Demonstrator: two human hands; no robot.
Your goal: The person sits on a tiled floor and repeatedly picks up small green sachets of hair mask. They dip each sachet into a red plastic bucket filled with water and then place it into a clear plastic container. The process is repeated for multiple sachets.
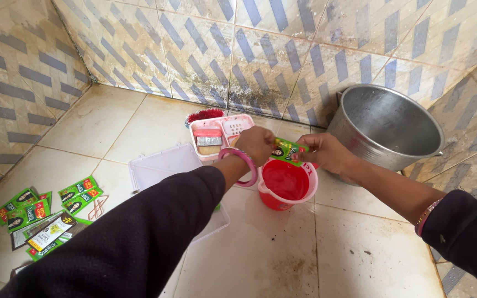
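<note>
Here, a big steel pot (386, 126) sits empty on the tiled floor (354, 248) by the wall. Nearer the middle, a small red bucket (286, 184) holds red liquid. Behind it a pink tray (219, 134) carries a pink bar and a yellowish one. Over the bucket, the left hand (256, 144) and right hand (322, 153) each pinch an end of a green sachet (286, 150). More green sachets (45, 215) lie scattered far left.

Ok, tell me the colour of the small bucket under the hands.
Red bucket, with a paler pink rim; head view.
</note>
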